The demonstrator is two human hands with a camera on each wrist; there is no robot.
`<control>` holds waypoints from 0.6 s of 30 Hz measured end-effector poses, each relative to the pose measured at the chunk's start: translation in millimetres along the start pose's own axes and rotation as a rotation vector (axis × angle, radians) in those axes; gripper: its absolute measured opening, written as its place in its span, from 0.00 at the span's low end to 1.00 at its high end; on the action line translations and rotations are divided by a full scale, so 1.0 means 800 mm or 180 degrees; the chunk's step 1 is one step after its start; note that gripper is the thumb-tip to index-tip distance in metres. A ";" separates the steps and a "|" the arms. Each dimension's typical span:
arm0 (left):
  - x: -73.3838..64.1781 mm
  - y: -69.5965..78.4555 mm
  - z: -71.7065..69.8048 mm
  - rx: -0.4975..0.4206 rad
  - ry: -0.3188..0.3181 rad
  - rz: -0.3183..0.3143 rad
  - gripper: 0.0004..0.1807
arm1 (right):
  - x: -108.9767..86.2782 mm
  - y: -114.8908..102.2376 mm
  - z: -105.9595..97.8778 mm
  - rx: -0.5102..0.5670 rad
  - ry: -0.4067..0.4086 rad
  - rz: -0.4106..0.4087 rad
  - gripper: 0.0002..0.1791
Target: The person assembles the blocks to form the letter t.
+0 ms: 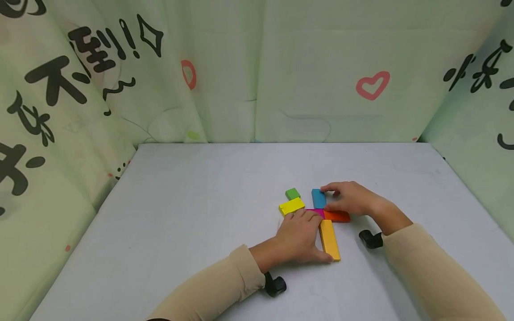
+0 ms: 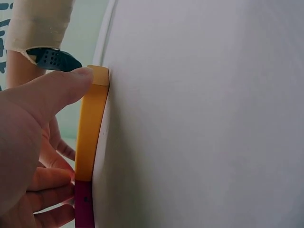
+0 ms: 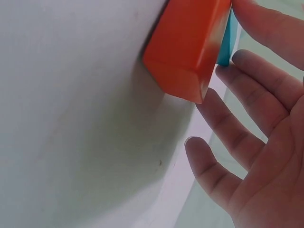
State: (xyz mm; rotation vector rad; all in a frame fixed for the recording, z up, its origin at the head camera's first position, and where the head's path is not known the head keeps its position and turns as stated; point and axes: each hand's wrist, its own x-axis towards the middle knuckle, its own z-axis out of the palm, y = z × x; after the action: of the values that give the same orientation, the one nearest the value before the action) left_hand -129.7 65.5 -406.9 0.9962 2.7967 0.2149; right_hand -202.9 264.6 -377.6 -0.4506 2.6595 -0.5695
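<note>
Several coloured blocks lie together on the white table (image 1: 192, 200). My left hand (image 1: 299, 238) has its thumb on the near end of an amber block (image 1: 330, 240) and its fingers over a magenta block (image 1: 315, 212), partly hidden. My right hand (image 1: 353, 198) pinches a blue block (image 1: 319, 199) between its thumb and fingertips. Below that thumb, an orange-red block (image 1: 338, 216) points right; it also shows large in the right wrist view. In the left wrist view, the amber block (image 2: 91, 128) meets the magenta block (image 2: 84, 204) end to end.
A yellow block (image 1: 292, 206) and a small green block (image 1: 292, 193) lie just left of the blue one. Pale green curtains (image 1: 313, 67) with printed characters and hearts hang behind the table and along both sides.
</note>
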 end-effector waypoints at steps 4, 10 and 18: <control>0.002 -0.001 0.001 -0.0001 -0.0019 -0.0014 0.52 | 0.001 0.001 0.000 -0.0001 0.0000 0.0004 0.31; 0.003 -0.001 0.001 0.0000 -0.0036 -0.0042 0.51 | 0.002 0.001 0.000 0.0015 0.0008 0.0032 0.31; 0.002 -0.001 0.000 0.0006 -0.0041 -0.0051 0.52 | 0.001 0.000 0.002 0.0005 0.0040 0.0025 0.32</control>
State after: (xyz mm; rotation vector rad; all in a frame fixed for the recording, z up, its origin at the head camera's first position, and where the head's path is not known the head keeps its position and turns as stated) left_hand -131.6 66.0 -407.2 0.9718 2.7926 0.2033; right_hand -202.7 263.5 -379.4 -0.4371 2.6714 -0.5737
